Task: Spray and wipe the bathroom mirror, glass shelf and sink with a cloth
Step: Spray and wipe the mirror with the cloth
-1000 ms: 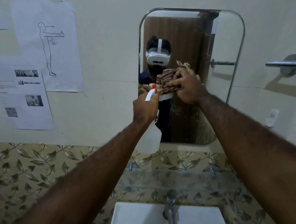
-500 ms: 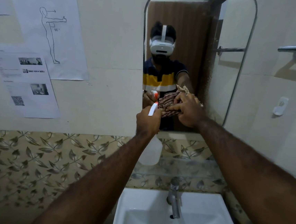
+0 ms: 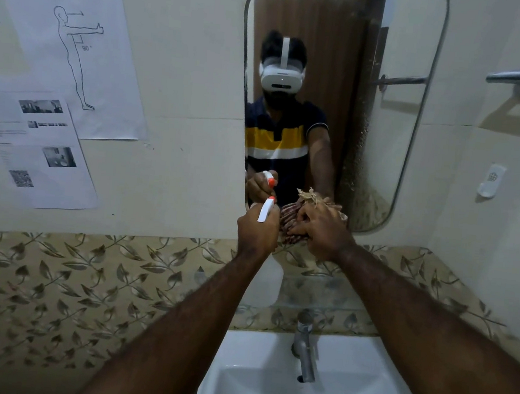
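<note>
The right hand presses a bunched brown striped cloth against the bottom edge of the rounded chrome-framed mirror, fingers curled over it. Just left of those fingers, the left hand grips a white plastic spray bottle, fingers wrapped around its neck.

Striped cloth, reddish-brown and cream with a frayed tan edge. White spray bottle, white trigger tipped orange. White sink, silver tap. Chrome-edged mirror. Beige tile band patterned with olive-brown leaves. Cream wall, white printed papers.
</note>
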